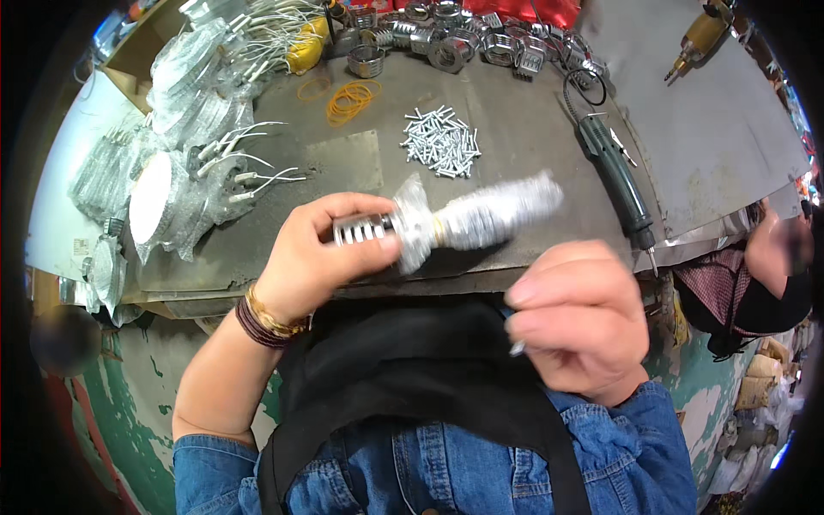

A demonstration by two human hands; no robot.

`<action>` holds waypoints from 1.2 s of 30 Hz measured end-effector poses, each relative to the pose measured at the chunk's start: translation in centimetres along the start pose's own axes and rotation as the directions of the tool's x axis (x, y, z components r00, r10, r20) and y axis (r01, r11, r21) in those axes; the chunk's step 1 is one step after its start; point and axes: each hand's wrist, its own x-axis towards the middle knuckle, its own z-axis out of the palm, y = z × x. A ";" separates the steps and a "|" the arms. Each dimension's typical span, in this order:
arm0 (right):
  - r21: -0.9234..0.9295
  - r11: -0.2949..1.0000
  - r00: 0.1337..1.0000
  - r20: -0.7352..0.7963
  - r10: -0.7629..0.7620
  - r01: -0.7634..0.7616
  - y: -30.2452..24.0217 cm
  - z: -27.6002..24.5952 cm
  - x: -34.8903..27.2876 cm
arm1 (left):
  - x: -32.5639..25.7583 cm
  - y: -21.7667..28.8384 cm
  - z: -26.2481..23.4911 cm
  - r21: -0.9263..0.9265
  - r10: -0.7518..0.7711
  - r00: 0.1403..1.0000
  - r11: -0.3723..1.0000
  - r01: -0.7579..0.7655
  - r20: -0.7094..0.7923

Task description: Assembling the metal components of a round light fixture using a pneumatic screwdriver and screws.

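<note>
My left hand is closed around a slotted silver metal ring, held above the near part of the table. A bubble-wrapped bundle extends to the right from that ring, with a yellow rubber band round its narrow part. My right hand is raised in front of the table's near edge, fingers curled and pinched. From its fingertips pokes a tiny silver screw, slightly blurred. Beyond the bundle lies a heap of silver screws.
On the right lies a dark electric screwdriver. Yellow rubber bands and several slotted metal rings sit farther back. Bubble-wrapped lamps with white wires crowd the left. A brass-coloured tool is at the far right; another person's arm shows below it.
</note>
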 end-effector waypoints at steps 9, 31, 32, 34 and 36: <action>-0.102 0.994 0.971 0.238 -0.002 0.027 5.4 6.4 0.1 | 1.7 -0.9 -3.1 -0.301 -0.363 0.870 0.833 0.464 0.335; -0.123 0.789 0.769 0.176 0.614 -0.602 4.9 9.0 1.8 | 2.4 -4.6 -1.9 0.337 0.570 0.804 0.733 -0.591 0.171; -0.124 0.777 0.761 0.160 0.629 -0.617 5.1 9.1 1.9 | 2.5 -4.7 -2.0 0.338 0.578 0.794 0.721 -0.605 0.189; -0.168 0.802 0.789 0.151 0.596 -0.573 5.4 9.0 2.0 | 2.5 -4.7 -2.2 0.335 0.573 0.794 0.721 -0.607 0.203; -0.208 0.825 0.817 0.147 0.558 -0.526 5.6 8.8 2.2 | 2.5 -4.6 -2.2 0.337 0.569 0.794 0.720 -0.607 0.215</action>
